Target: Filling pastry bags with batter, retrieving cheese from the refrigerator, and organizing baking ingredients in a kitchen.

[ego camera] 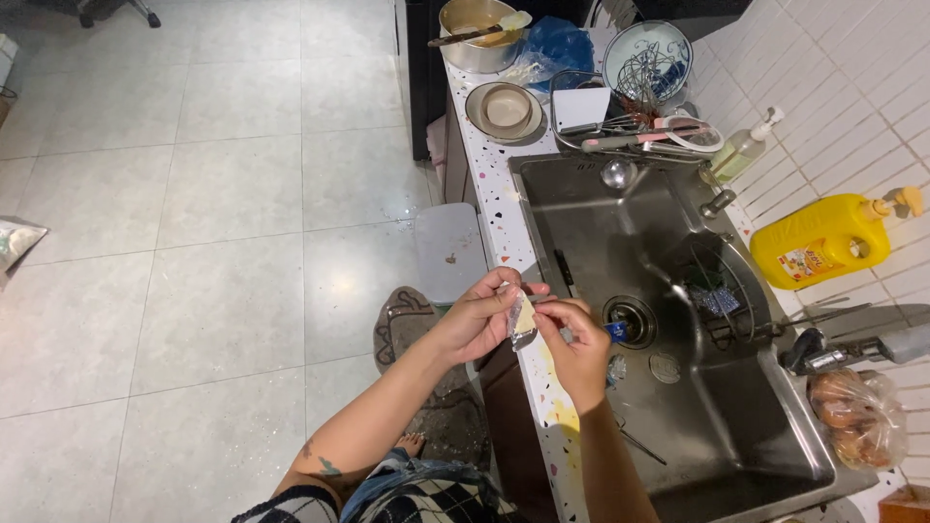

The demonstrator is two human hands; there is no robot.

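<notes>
A steel sink (620, 242) is sunk into a speckled white counter (504, 208) that runs along a tiled wall, with pale floor tiles (213, 194) on its open side. A big metal pot (475, 39) with a spoon across it stands at the counter's far end. Nearer, a bowl on a plate (506, 108) sits by the front edge, beside a wire rack of utensils (630, 126) at the sink's far rim. A yellow bottle (823, 242) lies against the wall edge, and a clear pump bottle (744, 150) stands at the sink's far wall corner. A bag of brown food (857, 416) rests at the near wall corner.

Over the counter's front edge, level with the drain (630, 320), both hands hold a small packet (521, 320), pale yellow with a clear wrapper. Its long axis runs roughly away from the person, the top end pointing toward the far end of the counter. The left hand (480, 320) is curled, fingers pinching the packet's upper left side. The right hand (579, 353) is likewise nearly closed, thumb and forefinger gripping the right edge.
</notes>
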